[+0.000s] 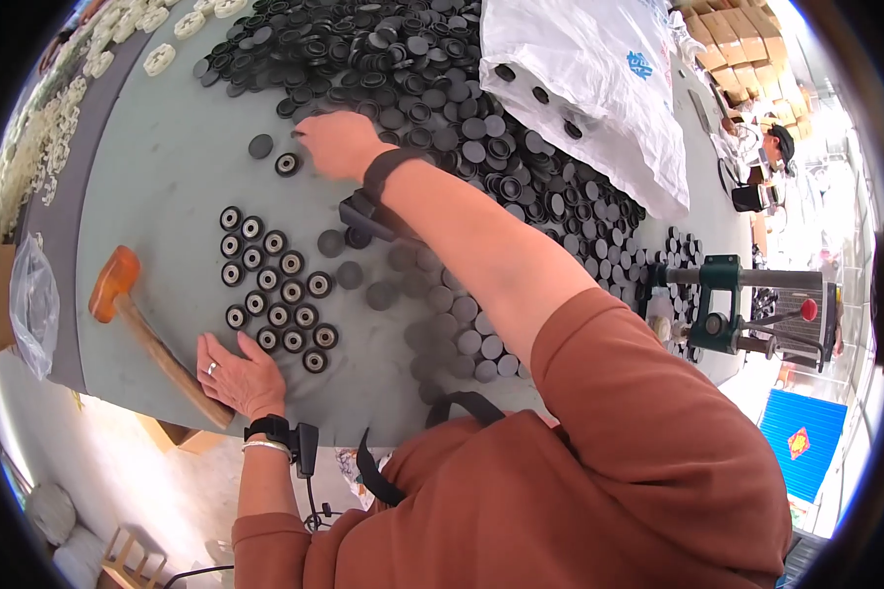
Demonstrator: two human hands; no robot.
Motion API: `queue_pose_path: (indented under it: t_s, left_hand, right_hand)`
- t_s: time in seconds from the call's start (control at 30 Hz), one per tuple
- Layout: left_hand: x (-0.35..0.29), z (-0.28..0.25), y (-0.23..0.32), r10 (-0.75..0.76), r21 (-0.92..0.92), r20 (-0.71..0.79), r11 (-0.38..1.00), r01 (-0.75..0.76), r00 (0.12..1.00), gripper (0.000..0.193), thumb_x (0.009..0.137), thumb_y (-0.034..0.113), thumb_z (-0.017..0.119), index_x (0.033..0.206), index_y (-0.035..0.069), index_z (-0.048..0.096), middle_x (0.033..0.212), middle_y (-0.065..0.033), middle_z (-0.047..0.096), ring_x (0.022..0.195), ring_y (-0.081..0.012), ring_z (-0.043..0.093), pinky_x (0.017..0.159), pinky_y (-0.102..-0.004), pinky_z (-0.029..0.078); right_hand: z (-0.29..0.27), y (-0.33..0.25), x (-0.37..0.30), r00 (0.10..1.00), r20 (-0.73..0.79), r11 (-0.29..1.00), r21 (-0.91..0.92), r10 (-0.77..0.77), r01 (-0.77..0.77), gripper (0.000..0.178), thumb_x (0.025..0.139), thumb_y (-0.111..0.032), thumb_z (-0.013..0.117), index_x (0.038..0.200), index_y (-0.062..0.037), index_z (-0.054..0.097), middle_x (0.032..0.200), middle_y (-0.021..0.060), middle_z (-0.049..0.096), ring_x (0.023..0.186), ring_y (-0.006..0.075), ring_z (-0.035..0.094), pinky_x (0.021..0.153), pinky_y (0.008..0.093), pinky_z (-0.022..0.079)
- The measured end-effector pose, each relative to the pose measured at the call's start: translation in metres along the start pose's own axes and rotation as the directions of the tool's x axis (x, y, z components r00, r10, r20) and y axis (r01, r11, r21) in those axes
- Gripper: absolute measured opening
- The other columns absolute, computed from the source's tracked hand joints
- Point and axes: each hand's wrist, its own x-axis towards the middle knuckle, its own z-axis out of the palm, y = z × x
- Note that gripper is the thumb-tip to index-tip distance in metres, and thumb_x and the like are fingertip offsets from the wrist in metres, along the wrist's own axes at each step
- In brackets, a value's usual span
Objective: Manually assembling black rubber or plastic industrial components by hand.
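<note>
My left hand (241, 378) lies flat on the grey-green table, fingers stretched and holding nothing. Next to its fingertips is a cluster of several black rollers with metal bearing centres (278, 314), laid out in slanting rows. My right hand (342, 144) is stretched across to the edge of a heap of black round caps (422, 98). Its fingers are curled, and what they hold, if anything, is hidden. Just beside those fingers sit a single black roller (287, 164) and a plain black cap (260, 146). More loose caps (380, 294) lie under my right forearm.
A mallet with an orange head (115, 283) lies at the left. Cream plastic parts (64, 137) cover the far left. A white sack (589, 88) rests on the heap. A green hand press (722, 304) stands at the right; another person (778, 147) is beyond.
</note>
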Motion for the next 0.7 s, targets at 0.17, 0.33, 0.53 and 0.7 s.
queue_pose_path:
  t_s: [0.17,0.33,0.53,0.7]
  left_hand:
    - [0.002,-0.001,0.002,0.019,-0.006,-0.019,1.0,-0.019,1.0,0.049,0.086,0.033,0.051,0.124,0.004,0.044,0.131,-0.0069,0.039,0.118,-0.028,0.037,0.099,-0.0416,0.027]
    - [0.0,-0.001,-0.001,0.007,0.003,-0.021,1.0,-0.007,1.0,0.049,0.086,0.033,0.051,0.124,0.003,0.044,0.131,-0.0075,0.039,0.118,-0.0283,0.037,0.098,-0.0425,0.028]
    - [0.001,0.0,0.0,0.02,-0.046,-0.017,0.999,-0.02,1.0,0.049,0.085,0.032,0.052,0.123,0.002,0.044,0.13,-0.0088,0.04,0.12,-0.0293,0.034,0.1,-0.043,0.025]
    - [0.001,0.002,-0.001,0.016,-0.048,-0.025,0.999,-0.017,1.0,0.05,0.084,0.032,0.053,0.123,0.002,0.044,0.13,-0.0091,0.04,0.12,-0.0293,0.034,0.101,-0.0431,0.024]
  right_hand:
    - [0.004,0.027,0.008,0.994,-0.105,0.989,0.148,0.001,0.014,0.024,0.084,-0.018,0.044,0.092,-0.0061,0.064,0.089,0.0158,0.063,0.086,0.0357,0.057,0.076,0.0419,0.046]
    - [-0.001,0.022,-0.001,0.987,-0.158,0.958,0.285,0.016,0.03,0.024,0.083,-0.02,0.046,0.086,-0.004,0.064,0.086,0.0157,0.063,0.085,0.0359,0.058,0.076,0.0415,0.046]
    - [0.01,-0.036,-0.015,0.961,-0.086,0.958,0.092,-0.264,0.271,0.018,0.082,-0.015,0.05,0.09,-0.0025,0.06,0.082,0.016,0.062,0.081,0.0336,0.059,0.072,0.0403,0.048]
    - [0.043,-0.084,-0.013,0.893,-0.082,0.893,0.046,-0.443,0.447,0.016,0.077,-0.01,0.051,0.09,-0.0043,0.058,0.085,0.0127,0.059,0.084,0.0302,0.058,0.072,0.0382,0.048]
